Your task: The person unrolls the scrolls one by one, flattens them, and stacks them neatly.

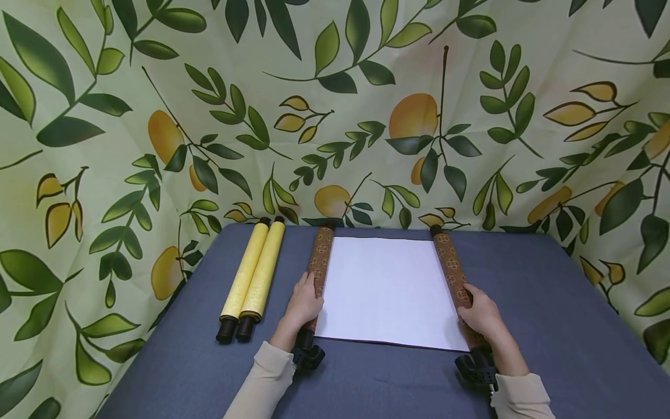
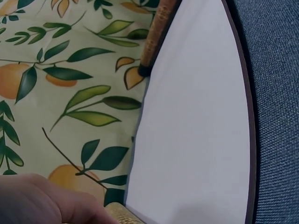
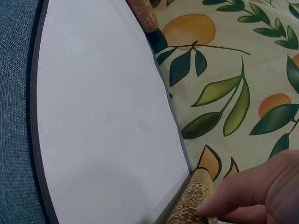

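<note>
A brown patterned scroll with dark rod ends lies partly unrolled on the table, its blank white sheet (image 1: 389, 291) spread between two rolled sides. My left hand (image 1: 303, 299) grips the left roll (image 1: 320, 256) near its lower half. On the other side my right hand (image 1: 478, 311) holds the right roll (image 1: 448, 259), thumb toward the sheet. In the right wrist view, fingers (image 3: 238, 189) lie over the gold-brown roll (image 3: 194, 196). The left wrist view has the left hand (image 2: 51, 203) at the bottom edge, beside a bit of the roll (image 2: 122, 213).
Two yellow rolled scrolls (image 1: 264, 270) with dark ends lie side by side left of the left hand. A blue-grey cloth (image 1: 377, 384) covers the table. Behind and to the sides hangs a curtain (image 1: 335, 157) printed with leaves and fruit.
</note>
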`<state>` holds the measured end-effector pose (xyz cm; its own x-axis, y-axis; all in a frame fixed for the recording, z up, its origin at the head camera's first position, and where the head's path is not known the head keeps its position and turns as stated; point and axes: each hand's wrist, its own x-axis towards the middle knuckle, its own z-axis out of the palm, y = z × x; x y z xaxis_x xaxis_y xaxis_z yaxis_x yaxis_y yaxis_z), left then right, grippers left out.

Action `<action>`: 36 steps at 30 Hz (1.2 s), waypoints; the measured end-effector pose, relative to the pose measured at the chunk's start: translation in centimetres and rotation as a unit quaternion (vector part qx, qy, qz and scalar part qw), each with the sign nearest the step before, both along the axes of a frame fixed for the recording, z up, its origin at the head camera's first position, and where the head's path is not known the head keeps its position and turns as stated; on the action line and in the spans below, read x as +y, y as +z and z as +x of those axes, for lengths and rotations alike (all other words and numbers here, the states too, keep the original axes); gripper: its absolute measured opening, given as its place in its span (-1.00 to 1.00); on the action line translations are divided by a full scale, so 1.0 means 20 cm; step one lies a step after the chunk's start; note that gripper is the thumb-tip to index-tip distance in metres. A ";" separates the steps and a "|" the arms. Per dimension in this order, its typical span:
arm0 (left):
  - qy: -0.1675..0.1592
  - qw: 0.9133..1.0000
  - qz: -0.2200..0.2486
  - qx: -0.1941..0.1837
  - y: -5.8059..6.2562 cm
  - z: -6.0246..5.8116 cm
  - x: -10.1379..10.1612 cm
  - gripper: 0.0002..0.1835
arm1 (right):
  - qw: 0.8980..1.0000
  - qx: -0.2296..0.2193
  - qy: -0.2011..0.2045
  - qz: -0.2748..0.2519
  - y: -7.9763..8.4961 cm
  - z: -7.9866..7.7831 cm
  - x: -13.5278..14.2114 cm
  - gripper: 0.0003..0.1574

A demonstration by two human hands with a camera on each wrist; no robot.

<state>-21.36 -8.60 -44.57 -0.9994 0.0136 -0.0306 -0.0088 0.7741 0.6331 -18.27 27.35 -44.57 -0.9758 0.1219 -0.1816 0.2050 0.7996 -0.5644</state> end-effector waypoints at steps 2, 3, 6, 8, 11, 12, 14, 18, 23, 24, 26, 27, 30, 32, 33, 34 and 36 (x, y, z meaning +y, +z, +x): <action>0.003 1.000 -0.005 0.001 0.00 0.00 0.00 -0.30 | 1.000 -0.003 -0.001 0.000 0.00 0.00 0.00 -0.10; 0.003 1.000 -0.007 0.003 0.00 0.00 0.00 -0.30 | 1.000 -0.005 -0.001 -0.001 0.00 0.00 0.00 -0.10; 0.005 1.000 -0.010 0.012 -0.01 0.00 -0.01 -0.30 | 1.000 -0.008 0.000 -0.002 0.00 0.00 0.00 -0.11; 0.006 1.000 -0.010 0.022 -0.01 -0.01 -0.01 -0.31 | 1.000 -0.006 0.002 -0.002 0.00 0.00 0.00 -0.12; 0.008 0.999 -0.008 0.034 -0.01 -0.01 -0.02 -0.33 | 1.000 0.004 0.007 0.000 0.00 0.00 0.01 -0.13; 0.008 0.999 -0.007 0.037 -0.01 0.00 -0.02 -0.33 | 1.000 0.006 0.009 0.001 -0.01 0.01 0.01 -0.13; 0.008 0.999 -0.007 0.040 -0.01 0.00 -0.02 -0.34 | 1.000 0.008 0.012 0.005 -0.01 0.01 0.01 -0.13; 0.008 0.999 0.000 0.036 -0.01 -0.01 -0.02 -0.33 | 1.000 0.006 0.015 0.007 -0.01 0.00 0.03 -0.13; 0.006 1.000 0.004 0.024 -0.01 -0.01 -0.02 -0.32 | 1.000 0.005 0.016 -0.003 -0.02 0.00 0.04 -0.12; 0.005 1.000 0.003 0.020 -0.01 -0.02 -0.02 -0.32 | 1.000 0.006 0.016 -0.004 -0.02 0.00 0.04 -0.12; 0.006 1.000 -0.001 0.009 -0.01 -0.02 -0.03 -0.32 | 1.000 0.002 0.015 -0.006 -0.02 0.00 0.04 -0.12; 0.007 1.000 -0.004 0.006 -0.01 -0.02 -0.03 -0.32 | 1.000 0.002 0.015 -0.005 -0.02 0.00 0.04 -0.12; 0.009 1.000 -0.009 0.004 -0.01 -0.02 -0.04 -0.33 | 1.000 0.002 0.014 -0.004 -0.02 0.00 0.04 -0.12; 0.011 1.000 -0.009 0.009 -0.01 -0.02 -0.04 -0.33 | 1.000 0.004 0.014 -0.002 -0.02 0.00 0.04 -0.11; 0.012 1.000 -0.008 0.012 -0.01 -0.03 -0.05 -0.33 | 1.000 0.005 0.014 -0.001 -0.02 0.00 0.04 -0.11; 0.012 1.000 -0.007 0.016 -0.02 -0.03 -0.05 -0.34 | 1.000 0.004 0.014 0.000 -0.02 0.00 0.05 -0.10; 0.012 1.000 -0.006 0.026 -0.02 -0.03 -0.05 -0.34 | 1.000 0.002 0.013 0.000 -0.02 0.00 0.05 -0.09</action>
